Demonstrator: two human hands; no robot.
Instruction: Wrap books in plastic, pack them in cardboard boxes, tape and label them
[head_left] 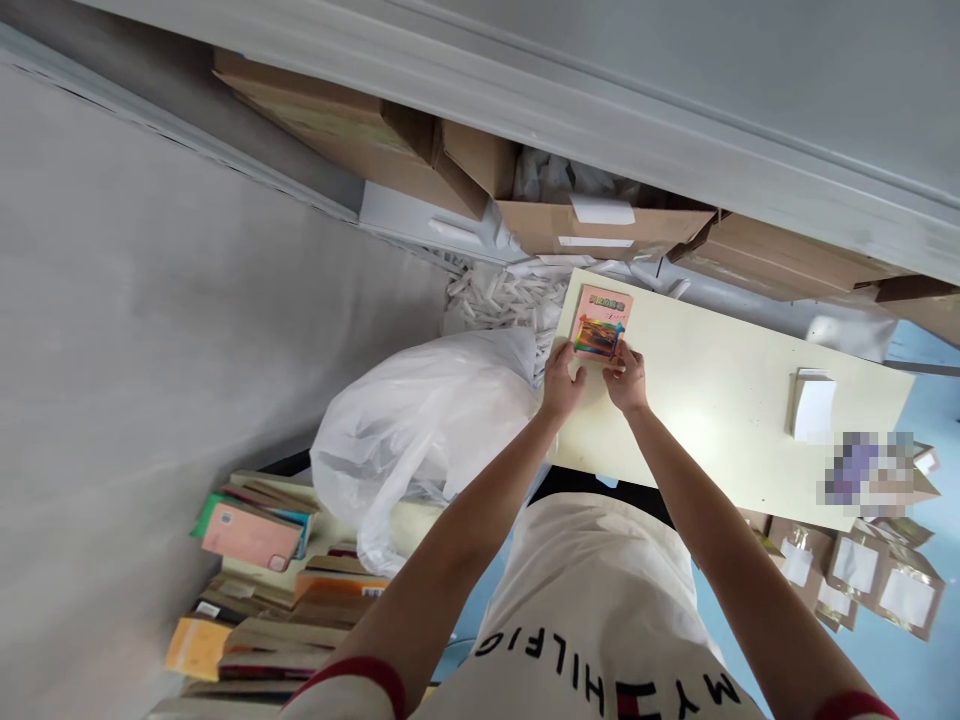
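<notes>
A small pink book (601, 322) with a colourful picture on its cover lies flat near the far left corner of a pale yellow table (720, 400). My left hand (561, 378) grips the book's near left corner, fingers curled on its edge. My right hand (627, 376) pinches the near right corner. Both arms stretch forward over my white shirt.
A stack of white slips (813, 404) lies on the table's right part. A big white plastic bag (420, 430) bulges left of the table, above piles of books (255, 560). Cardboard boxes (600, 225) line the wall behind. Brown padded envelopes (870, 570) lie on the blue floor at right.
</notes>
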